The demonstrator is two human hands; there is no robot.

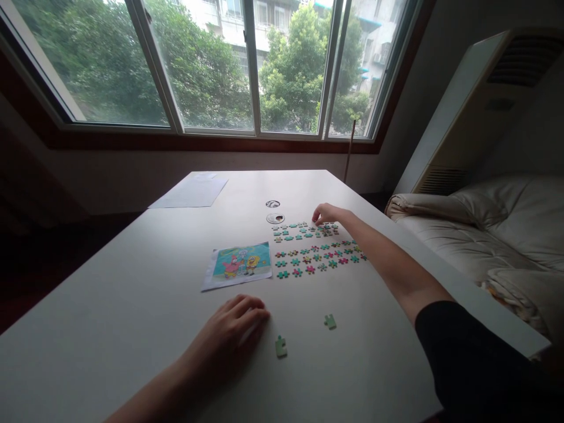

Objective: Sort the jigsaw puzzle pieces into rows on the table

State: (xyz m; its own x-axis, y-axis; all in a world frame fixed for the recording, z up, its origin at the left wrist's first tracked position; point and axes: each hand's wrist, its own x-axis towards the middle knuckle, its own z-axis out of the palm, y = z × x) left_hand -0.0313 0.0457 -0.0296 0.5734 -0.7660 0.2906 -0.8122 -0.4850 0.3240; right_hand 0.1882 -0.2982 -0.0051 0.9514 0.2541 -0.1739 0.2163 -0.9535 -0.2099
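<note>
My right hand (326,214) reaches out to the far side of several rows of jigsaw pieces (310,269). Its fingers point down and are pinched at a puzzle piece in the back row, which they mostly cover. On the near part of the white table (145,305) rests my left hand (238,320), fingers loosely bent and holding nothing. Two loose green jigsaw pieces lie apart from the rows, one piece (281,347) close to my left hand and another piece (330,321) farther right. A cartoon picture sheet (241,262) lies left of the rows.
Two round black-and-white patterns (275,218) show on the table beyond the picture. White paper (189,191) lies at the far left corner. A pale sofa (453,223) and a tall air conditioner (462,106) stand on the right; a window (255,134) is behind the table.
</note>
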